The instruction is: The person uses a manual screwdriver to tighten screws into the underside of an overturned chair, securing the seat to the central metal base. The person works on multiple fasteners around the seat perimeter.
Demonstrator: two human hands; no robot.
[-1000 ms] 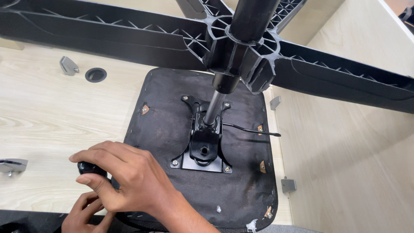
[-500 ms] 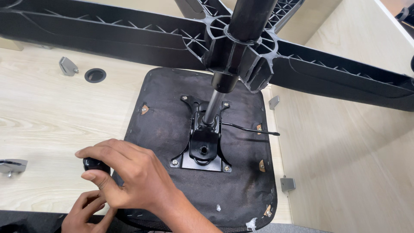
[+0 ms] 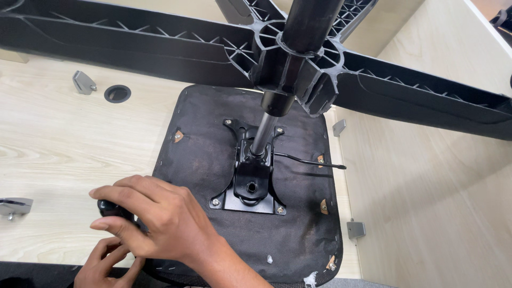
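An office chair lies upside down on a light wooden desk [image 3: 53, 144]. Its black seat underside [image 3: 298, 224] faces up, with a black metal mounting plate [image 3: 250, 189] bolted at the middle. A gas cylinder [image 3: 264, 130] rises from the plate to the black star base [image 3: 298, 58]. My right hand [image 3: 160, 224] reaches left over the seat's near left corner and grips a small black knob [image 3: 109, 207]. My left hand [image 3: 104, 264] sits just below it at the seat edge, fingers curled; what it holds is hidden.
A thin black lever [image 3: 309, 161] sticks out to the right of the plate. The desk has a round cable hole [image 3: 117, 93] and metal brackets [image 3: 82, 82] [image 3: 15, 205]. A wooden partition [image 3: 437, 202] stands on the right with small grey clips [image 3: 356, 229].
Almost nothing has moved. My right hand stays on the black knob, and my left hand's fingers shift slightly beneath it.
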